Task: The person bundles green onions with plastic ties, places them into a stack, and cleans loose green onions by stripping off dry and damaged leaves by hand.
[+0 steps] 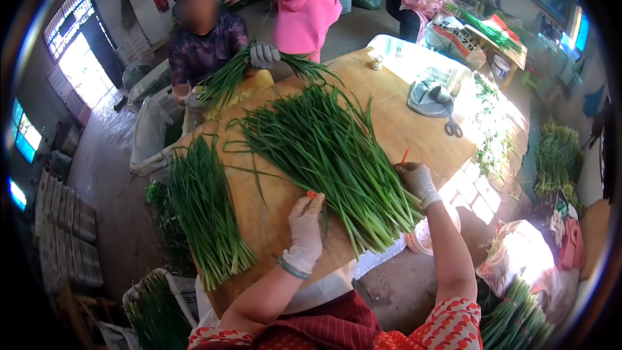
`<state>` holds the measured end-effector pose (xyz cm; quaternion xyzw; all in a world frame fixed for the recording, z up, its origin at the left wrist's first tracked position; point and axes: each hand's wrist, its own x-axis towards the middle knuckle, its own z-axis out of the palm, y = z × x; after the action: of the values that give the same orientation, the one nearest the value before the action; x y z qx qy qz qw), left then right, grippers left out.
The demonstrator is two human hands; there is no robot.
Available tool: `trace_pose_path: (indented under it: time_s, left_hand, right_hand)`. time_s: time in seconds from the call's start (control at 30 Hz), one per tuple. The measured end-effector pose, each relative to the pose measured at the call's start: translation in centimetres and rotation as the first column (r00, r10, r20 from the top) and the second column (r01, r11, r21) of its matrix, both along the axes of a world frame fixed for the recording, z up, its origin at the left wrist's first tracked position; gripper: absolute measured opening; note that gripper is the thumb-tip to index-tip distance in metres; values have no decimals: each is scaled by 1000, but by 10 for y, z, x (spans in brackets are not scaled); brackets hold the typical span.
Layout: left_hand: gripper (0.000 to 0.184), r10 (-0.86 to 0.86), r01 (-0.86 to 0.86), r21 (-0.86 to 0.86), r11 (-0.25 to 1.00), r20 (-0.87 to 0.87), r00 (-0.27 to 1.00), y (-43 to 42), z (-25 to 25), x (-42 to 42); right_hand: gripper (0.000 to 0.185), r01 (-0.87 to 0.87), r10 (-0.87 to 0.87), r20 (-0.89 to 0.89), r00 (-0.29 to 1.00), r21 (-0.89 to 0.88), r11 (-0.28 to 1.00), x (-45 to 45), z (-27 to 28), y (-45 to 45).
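Note:
A large pile of garlic chives (324,149) lies across the wooden table (402,136), stem ends towards me. Against its left side, my gloved left hand (305,227) pinches one end of a red tie (313,194). At the right edge of the pile, my gloved right hand (418,183) is closed, and a red strip end (405,155) sticks up from its fingers. Whether the two red ends join beneath the chives is hidden. A second, smaller bundle of chives (206,214) rests on the table to the left of my left hand.
Across the table, a co-worker (207,42) in grey gloves holds chives (227,78). Scissors (453,128), a grey cloth item (429,98) and a white basket (421,58) lie at the right. A crate of chives (159,311) stands lower left. Two more people are behind.

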<state>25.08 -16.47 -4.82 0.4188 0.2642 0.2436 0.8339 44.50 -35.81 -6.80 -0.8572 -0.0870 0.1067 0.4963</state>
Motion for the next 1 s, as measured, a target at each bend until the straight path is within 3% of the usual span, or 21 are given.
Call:
trace_pose_path:
  time_s: [0.13, 0.2, 0.27, 0.3, 0.33, 0.4, 0.43, 0.47, 0.6, 0.67, 0.93, 1.0]
  left_hand:
    - [4, 10, -10, 1, 1000, 10, 1000, 0, 2, 1]
    - [4, 3, -1, 33, 999, -78, 997, 0, 7, -1]
    - [4, -15, 15, 7, 1000, -91, 996, 1, 9, -4]
    - [4, -21, 20, -6, 1000, -68, 997, 1, 7, -5]
    - [4, -27, 26, -15, 1000, -80, 996, 0, 5, -7]
    - [4, -19, 17, -38, 999, -47, 999, 1, 5, -3]
    - [4, -16, 15, -30, 999, -33, 999, 5, 7, 3]
    - [4, -13, 12, -16, 1000, -31, 999, 5, 6, 1]
    - [3, 16, -17, -15, 1000, -18, 1000, 1, 2, -2]
    - [3, 28, -28, -41, 999, -18, 999, -2, 4, -4]
    - [5, 95, -95, -1, 996, 9, 995, 19, 26, -15]
    - [8, 57, -59, 24, 998, 75, 996, 28, 39, -19]
  right_hand:
    - [25, 50, -52, -97, 994, -25, 998, 3, 10, 4]
    - [22, -61, 76, 83, 994, -170, 984, 7, 2, 1]
    - [19, -17, 34, -160, 986, 101, 995, 5, 12, 3]
    - [19, -7, 23, -178, 984, 90, 996, 22, -9, -2]
    - [18, -230, 245, 204, 948, -93, 969, 48, -45, -8]
    - [17, -354, 485, 505, 714, -337, 872, 41, -30, -4]
    - [16, -281, 271, 136, 953, 57, 958, 32, -10, -1]
    - [15, -12, 148, -352, 924, 361, 932, 18, 9, 3]
    - [16, -169, 258, -220, 941, 356, 919, 20, 19, 2]
    - [18, -287, 325, -109, 939, 270, 919, 12, 36, 1]
    - [17, -431, 488, -144, 861, 306, 849, -39, 98, 28]
    - [13, -465, 499, -58, 865, 282, 839, -51, 100, 41]
